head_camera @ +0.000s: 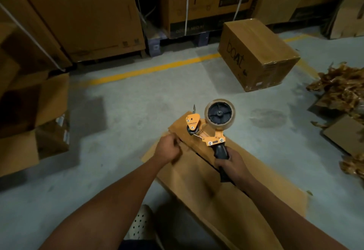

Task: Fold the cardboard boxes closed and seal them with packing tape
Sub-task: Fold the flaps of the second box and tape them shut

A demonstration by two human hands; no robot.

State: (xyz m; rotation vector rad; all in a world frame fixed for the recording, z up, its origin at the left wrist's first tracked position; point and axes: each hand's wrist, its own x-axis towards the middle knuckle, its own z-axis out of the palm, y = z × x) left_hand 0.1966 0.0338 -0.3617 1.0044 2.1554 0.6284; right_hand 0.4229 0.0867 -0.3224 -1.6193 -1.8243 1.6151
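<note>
A brown cardboard box stands on the floor right in front of me, its top flaps folded in with a dark seam between them. My right hand grips the black handle of an orange tape dispenser that carries a roll of brown tape; the dispenser is held above the box's far end. My left hand has its fingers closed, pinching at the far flap's edge or a tape end just left of the dispenser's roller; I cannot tell which.
A taped box sits on the floor at the far right. An open box stands at the left. Crumpled brown paper and flat cardboard lie at the right. Tall cartons line the back behind a yellow floor line.
</note>
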